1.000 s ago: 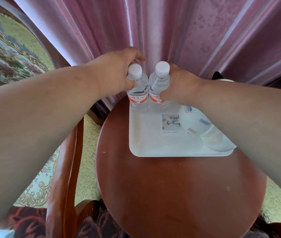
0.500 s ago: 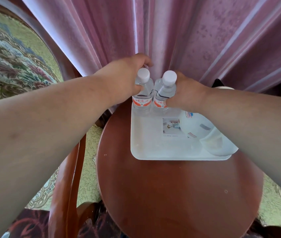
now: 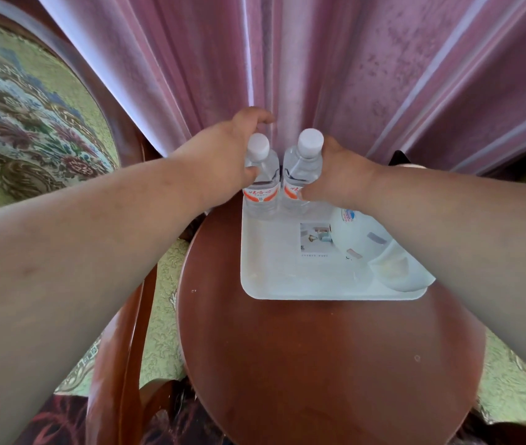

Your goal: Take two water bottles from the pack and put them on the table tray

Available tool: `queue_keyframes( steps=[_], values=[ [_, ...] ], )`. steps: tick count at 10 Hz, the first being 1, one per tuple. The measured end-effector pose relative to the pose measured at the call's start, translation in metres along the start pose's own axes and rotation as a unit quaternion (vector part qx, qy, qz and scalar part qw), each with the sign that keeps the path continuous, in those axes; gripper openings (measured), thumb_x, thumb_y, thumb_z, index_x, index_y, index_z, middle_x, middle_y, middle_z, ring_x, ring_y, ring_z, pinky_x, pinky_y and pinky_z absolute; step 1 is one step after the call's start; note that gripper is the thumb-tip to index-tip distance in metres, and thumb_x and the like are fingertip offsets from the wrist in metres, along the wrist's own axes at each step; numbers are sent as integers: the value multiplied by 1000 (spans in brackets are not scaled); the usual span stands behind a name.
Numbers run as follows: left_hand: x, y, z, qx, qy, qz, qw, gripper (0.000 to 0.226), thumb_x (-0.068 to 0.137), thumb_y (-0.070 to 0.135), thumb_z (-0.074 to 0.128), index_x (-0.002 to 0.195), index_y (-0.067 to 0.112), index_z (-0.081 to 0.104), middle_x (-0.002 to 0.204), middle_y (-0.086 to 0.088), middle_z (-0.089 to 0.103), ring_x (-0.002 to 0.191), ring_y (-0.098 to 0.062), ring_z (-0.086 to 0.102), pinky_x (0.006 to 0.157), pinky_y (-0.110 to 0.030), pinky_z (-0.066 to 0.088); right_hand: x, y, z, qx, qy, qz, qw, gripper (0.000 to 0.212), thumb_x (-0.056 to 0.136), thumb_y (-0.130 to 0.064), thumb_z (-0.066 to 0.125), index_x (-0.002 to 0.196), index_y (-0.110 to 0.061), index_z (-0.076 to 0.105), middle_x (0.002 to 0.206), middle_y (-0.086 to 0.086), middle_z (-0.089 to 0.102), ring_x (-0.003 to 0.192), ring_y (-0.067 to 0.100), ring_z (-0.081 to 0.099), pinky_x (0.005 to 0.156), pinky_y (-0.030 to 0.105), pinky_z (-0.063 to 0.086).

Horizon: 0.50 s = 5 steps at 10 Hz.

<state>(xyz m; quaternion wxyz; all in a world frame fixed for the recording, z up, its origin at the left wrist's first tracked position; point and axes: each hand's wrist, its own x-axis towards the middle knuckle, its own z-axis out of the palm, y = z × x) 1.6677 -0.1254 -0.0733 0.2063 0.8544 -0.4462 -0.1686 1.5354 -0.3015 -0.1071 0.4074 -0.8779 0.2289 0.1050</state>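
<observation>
Two clear water bottles with white caps and orange labels stand side by side at the far left corner of the white tray [image 3: 274,284]. My left hand [image 3: 229,155] wraps around the left bottle [image 3: 263,184] from the left. The right bottle [image 3: 303,168] is gripped from the right by my right hand [image 3: 342,175]. Both bottles are upright with their bases on the tray. The bottle pack is not in view.
The tray lies on a round brown wooden table [image 3: 319,364]. A white kettle [image 3: 361,239] and a small card [image 3: 316,237] share the tray on its right. Pink curtains [image 3: 319,59] hang right behind. A wooden chair with patterned upholstery [image 3: 24,123] stands at left.
Both bottles have come down a little onto the tray's far left corner, still in my hands. The view has shifted slightly.
</observation>
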Motion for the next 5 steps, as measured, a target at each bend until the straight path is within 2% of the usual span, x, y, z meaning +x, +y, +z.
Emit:
queue_keyframes(
  steps=[1,2,3,4,5],
  values=[
    [-3,5,-3,-3,-18,-13,1000,90,81,15,77,152,34,24,109,2,58,72,-10,56,61,-19,39,-12,-6,-6,-12,23,50,998,96,78,-22,81,153,-19,23,107,-4,55,92,19,57,58,21,38],
    [-11,15,-23,6,-47,-44,998,106,82,17,80,159,32,8,131,-11,61,97,-28,65,82,-38,53,-32,-25,-26,-40,30,107,993,90,80,-19,77,152,-15,22,90,2,57,72,20,58,49,24,36],
    [-34,33,-54,30,-66,-61,996,104,85,19,77,160,30,5,138,-18,56,102,-31,64,89,-39,51,-67,-54,-50,-92,36,132,986,88,81,-16,69,154,-14,20,98,9,61,74,24,58,52,26,41],
    [-65,57,-96,13,-55,-64,996,96,87,24,76,159,29,13,141,-17,54,97,-30,61,82,-34,46,-112,-87,-82,-96,50,152,982,79,81,-18,66,151,-17,30,104,12,63,81,27,62,60,30,49],
    [-96,82,-137,4,-32,-51,998,86,88,36,75,158,25,25,157,-11,42,132,-32,51,96,-30,37,-154,-112,-110,-90,87,158,979,78,81,-33,71,150,-21,38,122,8,64,96,26,61,65,27,40]
  ],
)
